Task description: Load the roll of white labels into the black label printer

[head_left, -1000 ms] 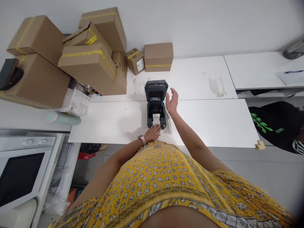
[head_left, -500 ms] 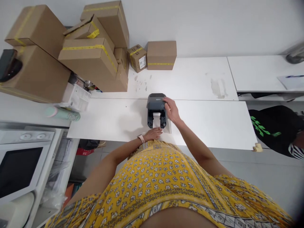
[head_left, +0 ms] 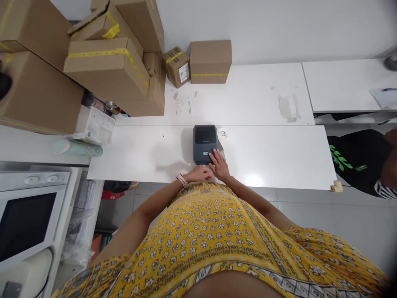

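Note:
A dark grey label printer (head_left: 205, 151) sits near the table's front edge with its lid down. My right hand (head_left: 219, 166) rests its fingertips on the lid's front right corner, fingers outstretched and slightly apart. Just in front of the printer is my left hand (head_left: 200, 173), a pale band on its wrist. Its fingers are curled, and whatever they may hold is hidden. A thin sliver of white shows between the printer's front and this hand.
Cardboard boxes (head_left: 96, 66) with yellow tape are stacked at the back left; two smaller ones stand against the wall, one a brown box (head_left: 211, 62). A mint bottle (head_left: 79, 147) lies at left above a microwave (head_left: 26, 215). Another person's black sleeve (head_left: 361, 159) shows at right.
The printer's lid has come down, covering the white roll inside. My right hand has moved toward me, to the lid's front. My left hand's fingers have curled from lying flat.

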The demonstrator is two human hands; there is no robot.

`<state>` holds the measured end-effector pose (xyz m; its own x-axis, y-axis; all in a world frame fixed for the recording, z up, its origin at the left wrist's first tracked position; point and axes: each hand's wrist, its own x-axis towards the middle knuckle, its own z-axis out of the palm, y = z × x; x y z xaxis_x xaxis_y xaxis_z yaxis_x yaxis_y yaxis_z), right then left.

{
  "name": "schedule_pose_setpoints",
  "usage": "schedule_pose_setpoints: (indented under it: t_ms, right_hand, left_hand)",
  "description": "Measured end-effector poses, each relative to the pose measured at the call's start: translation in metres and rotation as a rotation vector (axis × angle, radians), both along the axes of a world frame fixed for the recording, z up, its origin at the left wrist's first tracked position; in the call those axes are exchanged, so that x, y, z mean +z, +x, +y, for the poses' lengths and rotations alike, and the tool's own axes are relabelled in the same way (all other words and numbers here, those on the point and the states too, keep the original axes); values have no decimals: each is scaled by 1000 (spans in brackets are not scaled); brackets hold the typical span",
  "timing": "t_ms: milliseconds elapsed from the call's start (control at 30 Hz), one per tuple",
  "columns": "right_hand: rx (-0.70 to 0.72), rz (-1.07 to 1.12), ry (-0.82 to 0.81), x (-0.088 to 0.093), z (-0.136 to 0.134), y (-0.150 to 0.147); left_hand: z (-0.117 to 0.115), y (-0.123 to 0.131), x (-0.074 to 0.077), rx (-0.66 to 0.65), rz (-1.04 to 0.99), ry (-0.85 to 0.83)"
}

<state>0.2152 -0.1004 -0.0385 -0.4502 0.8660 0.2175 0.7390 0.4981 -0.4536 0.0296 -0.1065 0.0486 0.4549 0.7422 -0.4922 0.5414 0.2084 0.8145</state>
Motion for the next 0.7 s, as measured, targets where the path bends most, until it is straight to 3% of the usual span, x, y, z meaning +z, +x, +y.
schedule_pose_setpoints:
  t_ms: [133, 200, 300, 400, 567, 700]
  right_hand:
    - [-4, -2, 12, -9, 0, -2]
    - [-1, -5, 25, -11, 0, -2]
    - [8, -8, 43, -13, 0, -1]
    - [19, -3, 36, -15, 1, -1]
    - [7, 15, -3, -17, 2, -2]
    - [-5, 51, -11, -9, 2, -4]
  left_hand:
    - [28, -22, -4, 540, 306, 227]
    - [41, -31, -16, 635, 270, 153]
    - [51, -37, -38, 559, -21, -115]
    - [53, -39, -57, 508, -210, -154]
    - [55, -42, -71, 494, -74, -95]
    - [46, -45, -64, 499, -51, -133]
